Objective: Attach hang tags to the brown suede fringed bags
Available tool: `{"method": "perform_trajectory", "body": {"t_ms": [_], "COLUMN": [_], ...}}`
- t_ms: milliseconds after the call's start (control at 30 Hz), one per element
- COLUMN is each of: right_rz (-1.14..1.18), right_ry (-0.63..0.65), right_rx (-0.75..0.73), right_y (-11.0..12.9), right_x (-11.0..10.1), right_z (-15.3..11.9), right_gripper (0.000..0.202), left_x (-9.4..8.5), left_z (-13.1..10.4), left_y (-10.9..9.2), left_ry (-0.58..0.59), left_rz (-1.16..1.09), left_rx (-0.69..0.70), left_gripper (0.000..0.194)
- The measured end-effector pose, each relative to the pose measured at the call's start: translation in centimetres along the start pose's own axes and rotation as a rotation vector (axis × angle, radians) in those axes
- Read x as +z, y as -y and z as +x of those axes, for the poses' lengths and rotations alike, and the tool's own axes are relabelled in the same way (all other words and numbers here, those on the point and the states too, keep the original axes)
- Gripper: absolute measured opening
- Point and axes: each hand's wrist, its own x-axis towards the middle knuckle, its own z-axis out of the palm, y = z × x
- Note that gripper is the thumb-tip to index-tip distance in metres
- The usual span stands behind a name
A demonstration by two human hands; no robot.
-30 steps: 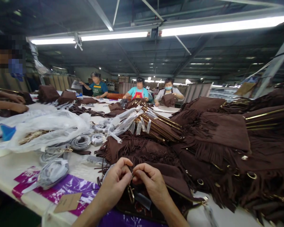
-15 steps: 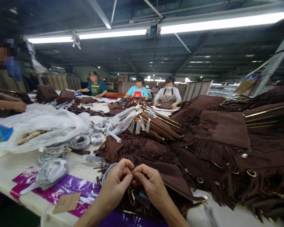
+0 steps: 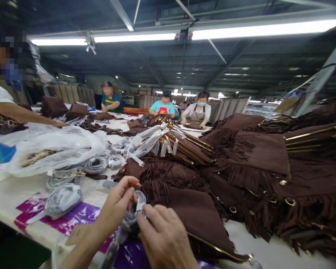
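A coiled strap (image 3: 136, 210) in grey-white wrapping lies in front of me, at the left edge of a dark brown fringed bag (image 3: 196, 209). My left hand (image 3: 119, 201) is at the coil's left side, fingers curled and closed at its rim. From the right, my right hand (image 3: 164, 233) grips the coil's near side with thumb and fingers. The bag lies flat, with a gold zip (image 3: 210, 244) along its near edge. Part of the coil is hidden behind my fingers.
More wrapped coils (image 3: 63, 201) lie left on purple printed plastic (image 3: 84, 215), beside a brown tag (image 3: 80, 233). Fringed bags (image 3: 257, 153) pile up at right; gold bars (image 3: 190, 144) stand behind. A co-worker's arm (image 3: 30, 114) reaches in at left. Several people work across the table.
My hands were pinched together over the bag's open zip. They have moved apart and left onto the coiled strap; the bag's flap now lies flatter. The left co-worker's arm reaches further in.
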Motion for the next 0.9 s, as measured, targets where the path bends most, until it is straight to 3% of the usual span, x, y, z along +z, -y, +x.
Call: {"method": "perform_trajectory", "body": {"t_ms": [100,200,267,400,600,700,800,833,900], "right_rz": [-0.175,-0.256,-0.247,-0.211,-0.219,-0.081,0.080,0.096,0.049], "right_ry": [0.072,0.200,0.283,0.352,0.388,0.320,0.081,-0.017,-0.075], "right_rx": [-0.035,0.033,0.051,-0.013,-0.042,-0.097,-0.032,0.021,0.038], "right_y": [2.1,2.6,2.4,2.3,2.9,2.4,1.1,0.5,-1.0], "right_x": [2.4,4.0,3.8,2.1,1.9,1.3,-0.9,-1.8,-3.5], "right_z": [0.5,1.3,1.5,1.2,1.9,1.4,-1.4,-2.7,-5.5], "right_gripper": [0.029,0.016,0.010,0.016,0.018,0.029,0.043,0.044,0.033], "left_x": [-1.5,-2.4,-3.1,-4.0,-2.7,-2.8,-3.3,-3.2,-2.4], "left_z": [0.4,0.8,1.2,1.8,1.1,0.8,0.4,0.1,-0.9], "left_y": [0.2,0.8,1.1,1.8,2.3,2.2,2.0,1.9,1.7], "left_ry": [-0.041,-0.047,-0.093,-0.214,-0.153,-0.155,-0.165,-0.140,-0.006], "left_rz": [0.038,0.060,0.033,-0.130,-0.203,-0.208,-0.129,-0.068,0.126], "left_rx": [0.006,0.023,0.035,-0.016,-0.160,-0.145,-0.060,-0.026,0.079], "left_gripper": [0.027,0.026,0.027,0.033,0.037,0.036,0.027,0.022,0.014]}}
